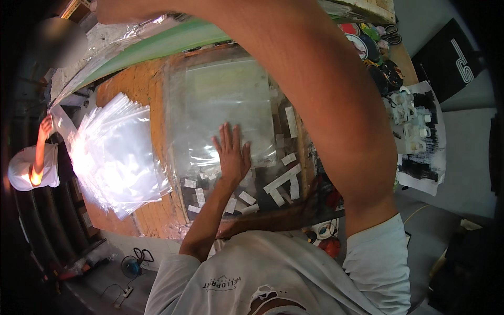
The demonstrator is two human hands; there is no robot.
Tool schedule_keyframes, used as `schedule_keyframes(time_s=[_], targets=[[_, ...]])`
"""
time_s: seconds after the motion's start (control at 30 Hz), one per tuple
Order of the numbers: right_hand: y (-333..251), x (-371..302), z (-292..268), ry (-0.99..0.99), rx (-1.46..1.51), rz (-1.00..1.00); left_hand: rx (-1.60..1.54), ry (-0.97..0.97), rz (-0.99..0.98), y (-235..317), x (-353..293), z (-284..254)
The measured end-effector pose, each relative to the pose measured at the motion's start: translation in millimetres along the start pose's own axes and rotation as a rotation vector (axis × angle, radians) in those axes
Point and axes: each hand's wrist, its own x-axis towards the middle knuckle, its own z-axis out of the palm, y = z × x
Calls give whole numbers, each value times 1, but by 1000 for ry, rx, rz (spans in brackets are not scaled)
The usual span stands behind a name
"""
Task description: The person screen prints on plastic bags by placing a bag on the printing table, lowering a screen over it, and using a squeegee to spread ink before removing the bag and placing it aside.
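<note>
My left hand (231, 160) lies palm down with fingers spread on a clear plastic sheet or bag (231, 105). That plastic rests on a flat worktop panel (177, 126) dotted with white tape strips (283, 177). My right arm reaches up and across the far side of the table. Only a part of my right hand (118, 11) shows at the upper left edge, and its fingers are out of the picture. A fanned stack of clear plastic bags (123, 152) lies on the wooden table to the left, shining in bright light.
Another person's hand (46, 126) is at the far left, by the stack. A green-edged frame (157, 44) runs along the back. Scissors (391, 35), round tins (370, 47) and small clear bottles (415, 126) sit at right. A small fan (131, 266) stands lower left.
</note>
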Motion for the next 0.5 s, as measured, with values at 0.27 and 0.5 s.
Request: schedule_keyframes(time_s=[0.27,0.5], targets=[[-6,0,7,11,-47,-9,142,-8,13,7,-56,3],[-7,0,13,-16,10,29,154,-44,20,10,-59,1]])
